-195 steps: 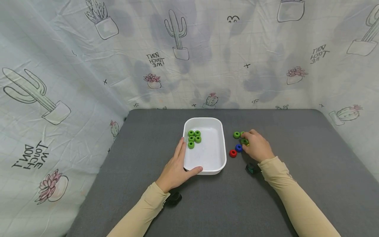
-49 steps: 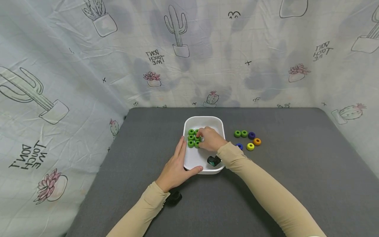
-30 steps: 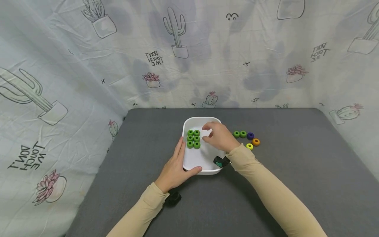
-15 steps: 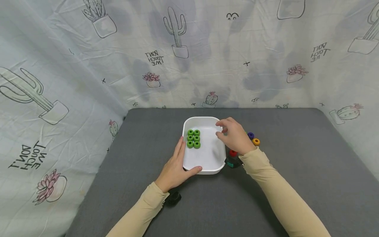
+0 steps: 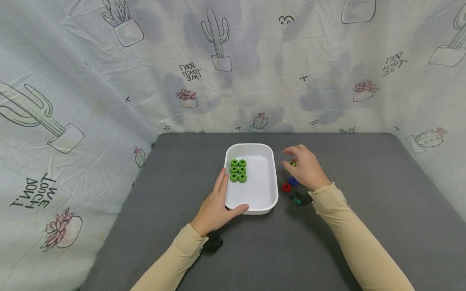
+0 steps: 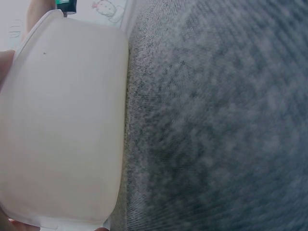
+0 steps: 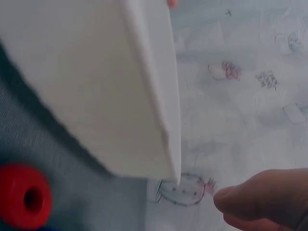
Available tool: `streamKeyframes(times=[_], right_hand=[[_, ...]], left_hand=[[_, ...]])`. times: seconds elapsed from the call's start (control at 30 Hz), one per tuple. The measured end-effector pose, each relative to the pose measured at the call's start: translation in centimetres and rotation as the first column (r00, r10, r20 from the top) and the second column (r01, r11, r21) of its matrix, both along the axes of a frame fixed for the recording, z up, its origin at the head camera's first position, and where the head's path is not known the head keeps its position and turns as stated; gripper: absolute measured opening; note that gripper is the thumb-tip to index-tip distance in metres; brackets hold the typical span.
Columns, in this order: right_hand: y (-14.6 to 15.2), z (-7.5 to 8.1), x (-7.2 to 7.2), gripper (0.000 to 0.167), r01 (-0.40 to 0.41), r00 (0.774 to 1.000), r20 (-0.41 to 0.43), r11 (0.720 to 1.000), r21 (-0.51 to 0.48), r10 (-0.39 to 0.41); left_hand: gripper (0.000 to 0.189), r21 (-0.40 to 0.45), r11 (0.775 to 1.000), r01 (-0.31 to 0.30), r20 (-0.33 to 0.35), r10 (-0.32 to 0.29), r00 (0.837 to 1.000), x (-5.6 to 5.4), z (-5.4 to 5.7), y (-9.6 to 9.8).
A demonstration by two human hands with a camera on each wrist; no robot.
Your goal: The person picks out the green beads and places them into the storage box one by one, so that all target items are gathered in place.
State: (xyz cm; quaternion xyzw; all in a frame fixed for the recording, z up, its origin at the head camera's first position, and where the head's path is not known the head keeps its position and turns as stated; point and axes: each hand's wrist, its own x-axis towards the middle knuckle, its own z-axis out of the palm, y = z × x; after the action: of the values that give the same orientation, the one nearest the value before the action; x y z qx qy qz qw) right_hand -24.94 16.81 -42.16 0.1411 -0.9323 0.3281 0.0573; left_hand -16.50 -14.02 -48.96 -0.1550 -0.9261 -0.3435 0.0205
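Observation:
My left hand (image 5: pixel 214 206) lies at the near left corner of a white tray (image 5: pixel 260 190), straight fingers along its left wall and thumb on the near rim. Inside, several green beads (image 5: pixel 234 169) stand in two columns on the left. To the right of the tray, my right hand (image 5: pixel 306 167) hovers with thumb and fingers apart, holding nothing. A green bead (image 5: pixel 293 163) shows between its fingertips and the thumb, below them on the table. Under the wrist side are a blue bead (image 5: pixel 293 181) and a red bead (image 7: pixel 24 197); the hand hides other beads.
A grey cloth-covered table (image 5: pixel 255 250) reaches back to a hanging curtain (image 5: pixel 247 97) printed with cactus drawings. A black wrist camera (image 5: pixel 301 198) sits below the right wrist, close to the red bead. Another wrist camera (image 5: pixel 212 244) is under the left wrist.
A sixth green bead has joined those in the tray, let go by the right hand. That hand has since moved right, out over the loose beads. The left hand has stayed put.

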Motion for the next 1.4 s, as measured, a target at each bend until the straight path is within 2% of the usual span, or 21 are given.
streamKeyframes(times=[0.23, 0.77, 1.13, 1.4], right_hand=[[1.7, -0.7, -0.3, 0.038, 0.044, 0.999, 0.012, 0.999, 0.021, -0.044], [3.8, -1.9, -1.1, 0.045, 0.061, 0.996, 0.068, 0.996, 0.064, -0.065], [4.6, -3.4, -2.0, 0.05, 0.028, 0.992, 0.116, 0.992, 0.126, -0.042], [4.6, -4.7, -2.4, 0.047, 0.007, 0.997, 0.076, 0.987, 0.159, -0.019]], left_hand=[[0.119, 0.002, 1.0, 0.002, -0.003, -0.002, 1.0, -0.1, -0.1, 0.0], [0.118, 0.0, 1.0, 0.0, -0.001, 0.0, 1.0, -0.1, 0.0, 0.0], [0.117, -0.003, 1.0, -0.005, -0.001, 0.005, 1.0, -0.1, -0.1, 0.0], [0.118, -0.006, 1.0, -0.006, -0.005, 0.006, 1.0, -0.1, -0.1, 0.1]])
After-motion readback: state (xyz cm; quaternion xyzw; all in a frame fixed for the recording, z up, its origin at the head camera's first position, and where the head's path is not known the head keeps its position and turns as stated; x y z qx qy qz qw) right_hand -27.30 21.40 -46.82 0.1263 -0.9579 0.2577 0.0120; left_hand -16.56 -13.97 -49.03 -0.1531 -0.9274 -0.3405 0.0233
